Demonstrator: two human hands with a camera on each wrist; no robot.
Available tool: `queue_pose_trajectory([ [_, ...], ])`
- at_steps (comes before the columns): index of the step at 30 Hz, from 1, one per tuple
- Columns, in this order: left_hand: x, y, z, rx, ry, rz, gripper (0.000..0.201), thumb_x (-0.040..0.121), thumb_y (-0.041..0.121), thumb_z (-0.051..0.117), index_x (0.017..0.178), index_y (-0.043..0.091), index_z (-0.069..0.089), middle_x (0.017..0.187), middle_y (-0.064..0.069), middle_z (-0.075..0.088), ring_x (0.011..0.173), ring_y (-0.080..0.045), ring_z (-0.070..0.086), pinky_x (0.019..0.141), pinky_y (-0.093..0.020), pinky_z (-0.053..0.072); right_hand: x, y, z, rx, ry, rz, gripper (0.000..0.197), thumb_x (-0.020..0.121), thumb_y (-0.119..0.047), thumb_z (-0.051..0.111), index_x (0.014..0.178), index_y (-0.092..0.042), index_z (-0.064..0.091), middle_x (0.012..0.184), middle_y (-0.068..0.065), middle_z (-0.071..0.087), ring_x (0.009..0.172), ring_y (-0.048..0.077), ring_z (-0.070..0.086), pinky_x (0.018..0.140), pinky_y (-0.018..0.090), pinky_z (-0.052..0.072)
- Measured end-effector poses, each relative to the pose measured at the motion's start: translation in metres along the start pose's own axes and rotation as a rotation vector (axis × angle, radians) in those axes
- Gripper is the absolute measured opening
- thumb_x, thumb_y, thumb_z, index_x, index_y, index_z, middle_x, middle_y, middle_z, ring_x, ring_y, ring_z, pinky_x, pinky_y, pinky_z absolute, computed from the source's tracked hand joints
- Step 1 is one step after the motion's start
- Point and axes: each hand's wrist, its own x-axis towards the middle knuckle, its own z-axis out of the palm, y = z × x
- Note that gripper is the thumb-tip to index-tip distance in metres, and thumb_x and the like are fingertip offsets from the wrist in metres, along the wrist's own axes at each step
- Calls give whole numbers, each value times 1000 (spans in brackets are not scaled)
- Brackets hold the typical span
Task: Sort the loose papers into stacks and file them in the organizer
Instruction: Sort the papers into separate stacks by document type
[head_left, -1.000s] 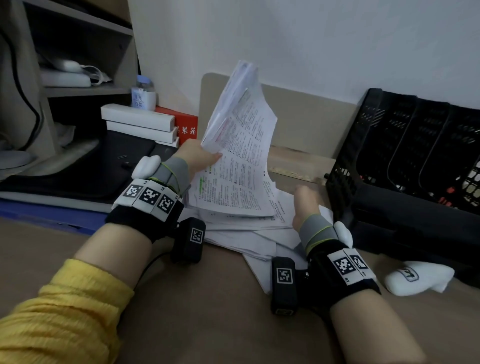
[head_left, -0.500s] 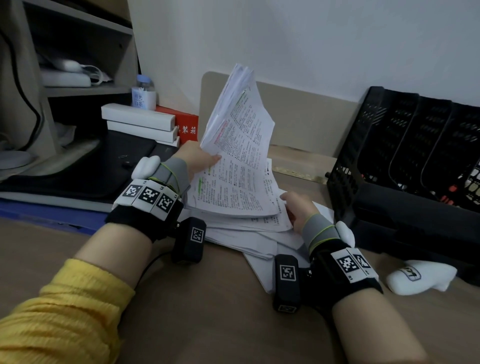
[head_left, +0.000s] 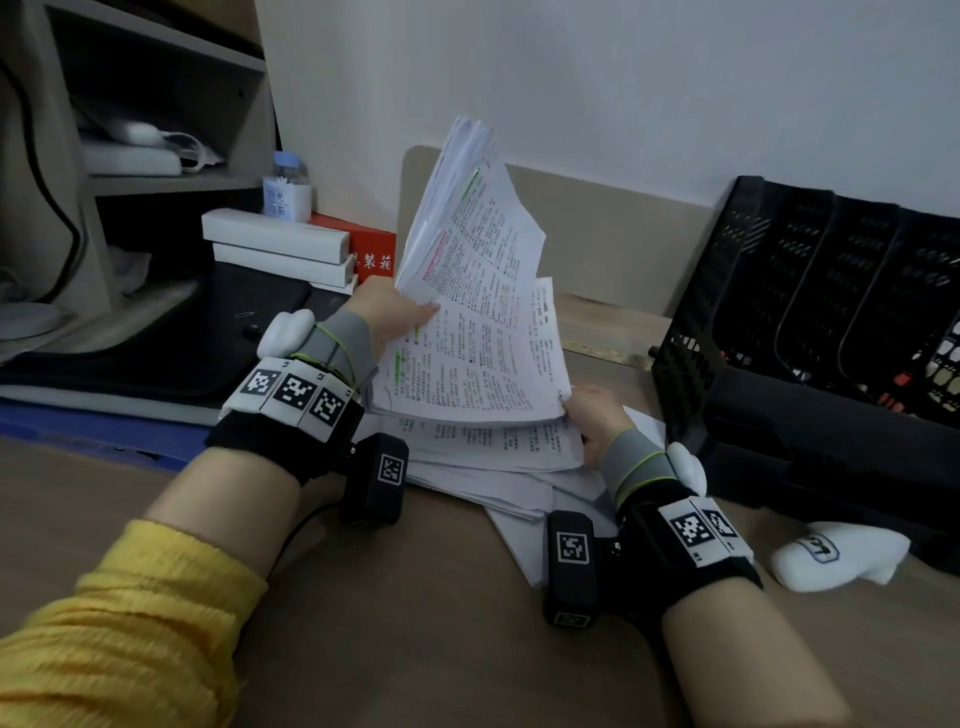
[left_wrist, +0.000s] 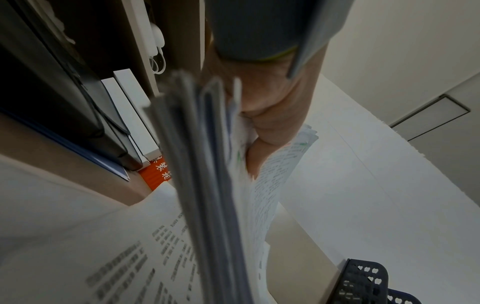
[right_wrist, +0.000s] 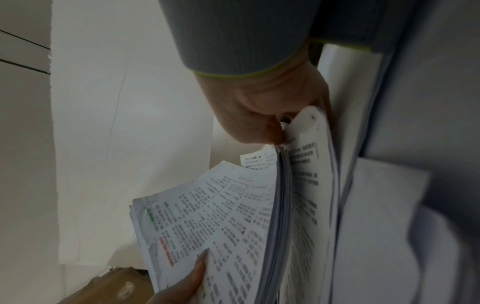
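A thick bundle of printed papers (head_left: 470, 291) stands tilted up from the desk, and my left hand (head_left: 387, 314) grips its left edge, thumb across the front page. My right hand (head_left: 589, 415) pinches the lower right corner of the bundle's front sheets. In the right wrist view the right hand (right_wrist: 270, 123) holds the sheets (right_wrist: 233, 205) at their corner. The left wrist view shows the papers (left_wrist: 215, 185) edge-on below the left hand (left_wrist: 270, 115). More loose papers (head_left: 493, 467) lie flat underneath. The black mesh organizer (head_left: 810, 312) stands at the right.
White boxes (head_left: 275, 244) and a red box (head_left: 374, 252) are stacked behind the left hand, with a small bottle (head_left: 287, 192) on top. A shelf unit (head_left: 156, 130) fills the left. A white object (head_left: 841, 556) lies on the desk (head_left: 415, 623) near the organizer.
My right hand has moved up from the flat pile and taken hold of the lower right corner of the raised sheets. The left hand keeps the bundle tilted up.
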Motion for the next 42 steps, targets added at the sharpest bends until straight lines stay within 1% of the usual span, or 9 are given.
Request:
queue_pose_trajectory([
  [2, -1, -1, 1, -4, 3, 5, 69, 83, 27, 73, 137, 1, 40, 123, -16, 62, 109, -37, 61, 95, -50, 50, -7, -1, 0, 14, -6, 31, 28, 82, -7, 43, 101, 8, 56, 93, 16, 61, 84, 27, 60, 75, 51, 55],
  [6, -7, 3, 4, 36, 15, 18, 67, 86, 25, 71, 139, 0, 39, 134, -7, 52, 119, -34, 55, 102, -44, 46, -34, -9, 0, 36, -11, 48, 28, 84, 6, 49, 92, -18, 39, 89, 17, 53, 74, 26, 52, 64, 36, 44],
  [7, -7, 3, 5, 50, 33, 35, 66, 88, 23, 69, 140, -1, 37, 132, -1, 47, 122, -32, 53, 104, -41, 45, -27, -6, -2, 37, -19, 58, 38, 85, 7, 51, 107, 15, 21, 89, 19, 55, 75, 27, 55, 68, 38, 46],
  [8, -8, 4, 6, 53, 50, 36, 67, 89, 22, 67, 142, -3, 34, 138, -7, 46, 124, -32, 51, 105, -41, 44, -31, -8, -1, 54, -23, 57, 19, 86, 7, 53, 102, 8, 62, 89, 20, 59, 75, 28, 58, 72, 40, 49],
  [17, -6, 3, 3, 8, 39, 34, 75, 86, 23, 71, 143, 3, 28, 128, -17, 59, 115, -36, 58, 100, -48, 48, -30, -7, 6, 40, -12, 34, 7, 89, -7, 50, 90, -10, 56, 87, 15, 59, 79, 24, 57, 67, 35, 44],
  [23, -8, 4, -2, -25, 65, 48, 56, 88, 24, 68, 135, 1, 49, 131, -13, 59, 118, -33, 57, 101, -46, 47, -26, -5, -6, 135, 389, -272, 39, 93, -9, 43, 55, -17, 40, 59, 1, 41, 57, 19, 40, 65, 30, 33],
  [26, -7, 5, -6, -12, 116, 78, 51, 91, 23, 64, 136, 3, 49, 131, -13, 59, 121, -33, 55, 103, -45, 46, -29, -7, -10, 211, 508, -385, 40, 97, -12, 39, 59, -15, 29, 58, 0, 29, 54, 14, 23, 60, 29, 27],
  [30, -6, 2, -10, -13, 145, 96, 44, 91, 22, 64, 130, 3, 56, 125, -15, 63, 114, -34, 59, 100, -46, 48, -33, -11, -15, 310, 620, -444, 31, 100, -16, 35, 72, -9, 44, 61, -3, 39, 54, 9, 31, 49, 19, 31],
  [42, -7, -1, -8, -40, 144, 35, 48, 91, 19, 65, 132, 0, 53, 128, -16, 60, 117, -34, 58, 102, -45, 47, -40, -18, -10, 579, 650, -597, 24, 103, -18, 32, 104, -7, 54, 98, 2, 61, 75, 5, 55, 69, 14, 49],
])
